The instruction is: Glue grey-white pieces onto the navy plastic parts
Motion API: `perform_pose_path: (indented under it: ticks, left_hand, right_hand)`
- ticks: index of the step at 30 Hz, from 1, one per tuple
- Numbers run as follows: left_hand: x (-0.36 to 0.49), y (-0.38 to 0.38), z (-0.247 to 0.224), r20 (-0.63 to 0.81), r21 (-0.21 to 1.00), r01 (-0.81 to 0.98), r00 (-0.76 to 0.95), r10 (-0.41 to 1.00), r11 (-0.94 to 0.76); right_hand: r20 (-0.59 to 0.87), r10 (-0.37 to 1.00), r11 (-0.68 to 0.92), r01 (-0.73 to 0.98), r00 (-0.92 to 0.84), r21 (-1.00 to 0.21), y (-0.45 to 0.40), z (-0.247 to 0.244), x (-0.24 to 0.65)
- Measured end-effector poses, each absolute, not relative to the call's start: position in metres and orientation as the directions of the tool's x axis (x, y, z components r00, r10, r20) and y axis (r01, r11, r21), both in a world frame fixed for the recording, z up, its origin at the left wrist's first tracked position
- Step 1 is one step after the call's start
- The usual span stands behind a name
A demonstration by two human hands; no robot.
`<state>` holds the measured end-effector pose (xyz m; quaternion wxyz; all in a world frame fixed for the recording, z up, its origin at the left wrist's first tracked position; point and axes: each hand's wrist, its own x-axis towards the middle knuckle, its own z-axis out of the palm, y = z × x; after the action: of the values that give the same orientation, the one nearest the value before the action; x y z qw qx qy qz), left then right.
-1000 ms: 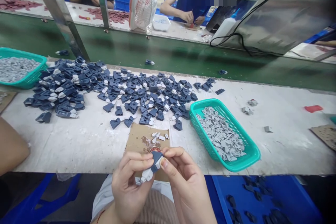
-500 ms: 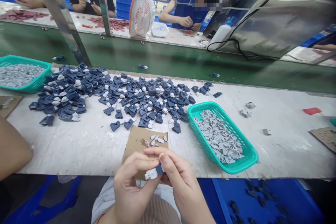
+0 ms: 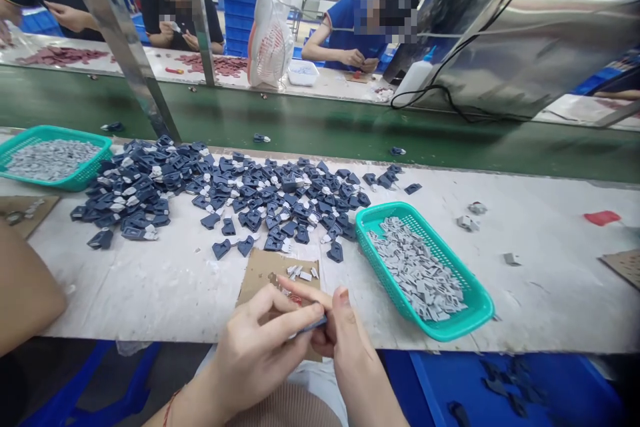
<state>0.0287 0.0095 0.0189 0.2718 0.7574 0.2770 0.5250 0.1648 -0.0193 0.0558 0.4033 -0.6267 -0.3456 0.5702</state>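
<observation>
My left hand (image 3: 273,340) and my right hand (image 3: 345,340) meet at the table's near edge, both closed around one dark blue plastic part (image 3: 316,325). Only a thin strip of that part shows between the fingers; the rest of it is hidden. Under and beyond my fingers lies a piece of brown cardboard (image 3: 257,273), with several small grey plastic pieces (image 3: 305,275) on it. Past the cardboard spreads a heap of dark blue parts with white ends (image 3: 260,193). To the right, a green basket (image 3: 367,260) holds many small grey pieces.
Another green basket (image 3: 75,180) stands at far left, near a co-worker's arm (image 3: 27,287). Behind the table runs a green conveyor belt (image 3: 320,133) with a few blue parts. Several people sit across it. A blue bin (image 3: 435,380) is below the table at right.
The part has turned in my hands: its white end showed before and is now hidden. My left fingers have moved over it. The camera view has tilted up slightly.
</observation>
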Motion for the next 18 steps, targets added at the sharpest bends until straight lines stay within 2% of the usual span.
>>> perform_pose_path:
  ticks: [5, 9, 12, 14, 16, 18]
  left_hand:
    - [0.025, 0.023, 0.020, 0.675, 0.567, 0.199, 0.443, 0.589, -0.799]
    - [0.024, 0.037, 0.026, 0.558, 0.688, 0.143, 0.524, 0.644, -0.712]
    - [0.019, 0.067, 0.034, 0.495, 0.772, 0.209, 0.395, 0.774, -0.601]
    - [0.011, 0.105, 0.038, 0.447, 0.790, 0.336, 0.257, 0.857, -0.513]
    - [0.000, 0.156, 0.041, 0.380, 0.802, 0.451, 0.121, 0.917, -0.392]
    - [-0.013, 0.214, 0.042, 0.313, 0.805, 0.519, 0.043, 0.949, -0.289]
  right_hand:
    - [-0.323, 0.945, -0.326, 0.054, 0.057, -0.944, -0.018, 0.044, 0.175]
    - [-0.288, 0.957, -0.289, 0.004, 0.019, -0.957, -0.014, 0.037, 0.183]
    - [-0.227, 0.974, -0.227, 0.001, 0.006, -0.974, -0.007, 0.037, 0.200]
    - [-0.193, 0.977, -0.199, 0.071, 0.089, -0.977, -0.002, 0.040, 0.225]
    - [-0.147, 0.957, -0.208, 0.238, 0.252, -0.949, 0.004, 0.043, 0.260]
    - [-0.051, 0.919, -0.246, 0.471, 0.390, -0.847, 0.011, 0.045, 0.299]
